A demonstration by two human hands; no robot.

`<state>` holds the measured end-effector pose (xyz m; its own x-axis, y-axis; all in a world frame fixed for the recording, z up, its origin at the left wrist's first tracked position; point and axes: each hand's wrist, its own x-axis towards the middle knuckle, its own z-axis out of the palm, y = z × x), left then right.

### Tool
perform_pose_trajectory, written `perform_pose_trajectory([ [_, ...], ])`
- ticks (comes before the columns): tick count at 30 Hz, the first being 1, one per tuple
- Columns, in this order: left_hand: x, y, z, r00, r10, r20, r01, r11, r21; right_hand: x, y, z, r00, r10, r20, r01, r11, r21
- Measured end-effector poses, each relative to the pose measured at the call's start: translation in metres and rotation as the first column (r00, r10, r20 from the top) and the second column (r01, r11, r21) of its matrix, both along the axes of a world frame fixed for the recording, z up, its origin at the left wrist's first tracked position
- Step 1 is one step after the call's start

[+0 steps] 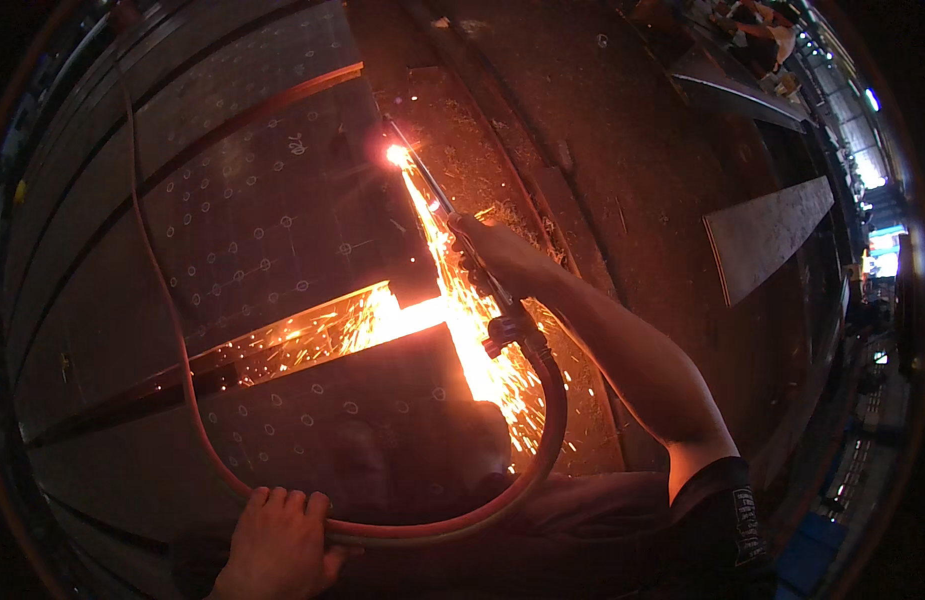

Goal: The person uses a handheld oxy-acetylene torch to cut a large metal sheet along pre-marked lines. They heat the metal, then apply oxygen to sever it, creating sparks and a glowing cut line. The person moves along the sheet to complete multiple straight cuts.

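Observation:
My right hand (497,252) is wrapped round a cutting torch (507,332), its long tube reaching up and left to the edge of a dark steel plate (282,215). At the torch's tip a bright glowing spot burns on that plate edge, and a stream of sparks (487,375) pours down beneath it. A reddish hose (555,420) loops from the torch's rear down and across to the left. My left hand (282,540) grips this hose low in the view, fingers curled over it. Chalk-like circles mark the plate.
A nearer marked steel plate (332,415) lies below a spark-lit gap. Another plate (252,70) lies farther off. Long metal strips (572,220) run along the floor to the right, and a loose grey plate (767,235) lies beyond. A person (777,40) is at the far right.

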<state>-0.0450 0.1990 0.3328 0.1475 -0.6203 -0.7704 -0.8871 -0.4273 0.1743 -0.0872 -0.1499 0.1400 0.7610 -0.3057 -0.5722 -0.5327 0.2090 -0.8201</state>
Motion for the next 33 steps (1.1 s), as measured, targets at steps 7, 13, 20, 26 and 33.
perform_pose_trajectory([
  [7,0.003,-0.004,0.002,0.998,0.017,-0.053,-0.011,0.994,0.107,-0.001,0.003,0.006,1.0,-0.002,-0.005,0.003,0.997,0.076],
  [13,0.002,-0.003,0.002,0.999,0.006,-0.045,-0.003,0.998,0.056,-0.004,0.003,0.007,0.998,-0.001,-0.062,0.002,1.0,0.017],
  [20,-0.002,0.004,-0.003,1.0,-0.021,-0.004,0.021,0.999,-0.04,-0.004,0.007,0.005,0.992,-0.068,-0.107,0.076,0.995,0.069],
  [26,-0.002,0.005,-0.003,0.999,-0.037,0.018,0.038,0.997,-0.074,-0.005,0.008,0.008,0.994,-0.052,-0.095,0.055,0.998,0.03],
  [33,-0.001,0.007,-0.004,0.999,-0.031,0.022,0.033,0.996,-0.089,-0.007,0.005,-0.019,1.0,0.002,-0.016,-0.003,0.995,-0.1],
])
